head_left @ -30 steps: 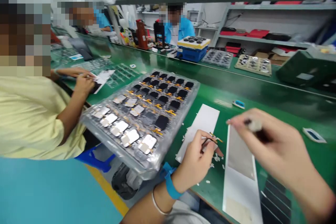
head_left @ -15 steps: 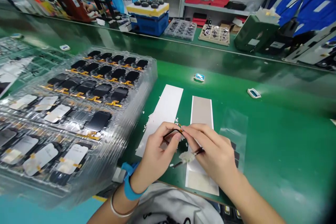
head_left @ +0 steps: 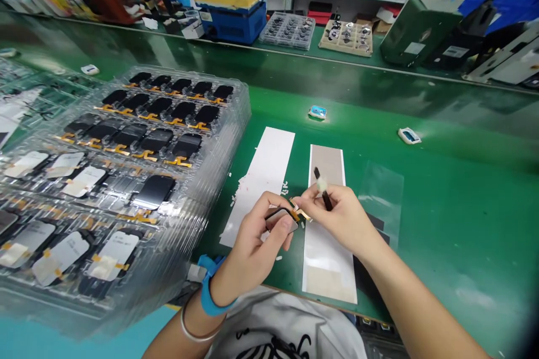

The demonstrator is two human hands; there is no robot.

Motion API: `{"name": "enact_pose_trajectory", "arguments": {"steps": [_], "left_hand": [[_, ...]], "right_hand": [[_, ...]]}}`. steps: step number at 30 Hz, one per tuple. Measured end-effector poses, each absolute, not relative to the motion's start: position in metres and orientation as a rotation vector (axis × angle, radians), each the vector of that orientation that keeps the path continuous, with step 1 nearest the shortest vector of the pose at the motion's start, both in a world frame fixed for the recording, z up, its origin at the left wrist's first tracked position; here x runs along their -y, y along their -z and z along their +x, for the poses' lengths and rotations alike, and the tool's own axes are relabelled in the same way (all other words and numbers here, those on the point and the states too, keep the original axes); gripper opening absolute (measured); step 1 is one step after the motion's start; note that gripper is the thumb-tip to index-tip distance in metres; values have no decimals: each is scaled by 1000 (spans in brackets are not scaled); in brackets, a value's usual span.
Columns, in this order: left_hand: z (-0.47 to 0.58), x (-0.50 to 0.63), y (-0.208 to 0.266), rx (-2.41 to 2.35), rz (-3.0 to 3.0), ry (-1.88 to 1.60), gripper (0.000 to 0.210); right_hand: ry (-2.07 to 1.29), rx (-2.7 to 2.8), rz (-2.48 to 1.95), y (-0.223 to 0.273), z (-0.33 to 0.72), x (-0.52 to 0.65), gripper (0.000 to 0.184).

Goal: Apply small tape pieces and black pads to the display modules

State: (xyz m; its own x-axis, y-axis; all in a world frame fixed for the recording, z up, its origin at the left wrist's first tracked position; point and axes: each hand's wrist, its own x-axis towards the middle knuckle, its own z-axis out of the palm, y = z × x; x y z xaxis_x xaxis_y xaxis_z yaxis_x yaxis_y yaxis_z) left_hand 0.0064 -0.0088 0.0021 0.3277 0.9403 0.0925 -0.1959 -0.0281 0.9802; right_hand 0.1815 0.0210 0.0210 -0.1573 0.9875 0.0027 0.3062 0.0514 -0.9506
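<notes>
My left hand (head_left: 256, 235) grips a small display screen (head_left: 287, 223) by its edges, thumb across its pale face. An orange ribbon cable (head_left: 298, 212) sticks out from its right side. At that cable, the thumb and forefinger of my right hand (head_left: 337, 210) are pinched together; whatever tiny piece lies between the tips is too small to make out. Dark tweezers with a whitish wrap (head_left: 322, 185) are tucked in the same right hand, pointing up and away from the screen. Under my hands lie a white strip sheet (head_left: 269, 160) and a grey-and-white strip sheet (head_left: 328, 275).
Stacked clear trays (head_left: 229, 123) of display screens stand at the left. Small white bits (head_left: 241, 184) are scattered by the white sheet. Two small framed parts, one blue-faced (head_left: 317, 113), lie farther back. A blue box (head_left: 229, 19) stands on the rear ledge; a person in blue is behind.
My right hand has turned, so the tweezers now point up rather than down to the left. The display screen has tilted, showing its pale face. The camera view has shifted slightly.
</notes>
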Motion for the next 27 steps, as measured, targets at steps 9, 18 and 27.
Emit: {"name": "enact_pose_trajectory", "arguments": {"steps": [9, 18, 27], "left_hand": [[9, 8, 0, -947, 1356, -1125, 6], [10, 8, 1, -992, 1537, -1114, 8], [6, 11, -6, -873, 1195, -996, 12]], "right_hand": [[-464, 1845, -1109, -36, 181, 1, 12], [-279, 1867, -1220, -23, 172, 1, 13], [-1566, 1325, -1260, -23, 184, -15, 23]]}}
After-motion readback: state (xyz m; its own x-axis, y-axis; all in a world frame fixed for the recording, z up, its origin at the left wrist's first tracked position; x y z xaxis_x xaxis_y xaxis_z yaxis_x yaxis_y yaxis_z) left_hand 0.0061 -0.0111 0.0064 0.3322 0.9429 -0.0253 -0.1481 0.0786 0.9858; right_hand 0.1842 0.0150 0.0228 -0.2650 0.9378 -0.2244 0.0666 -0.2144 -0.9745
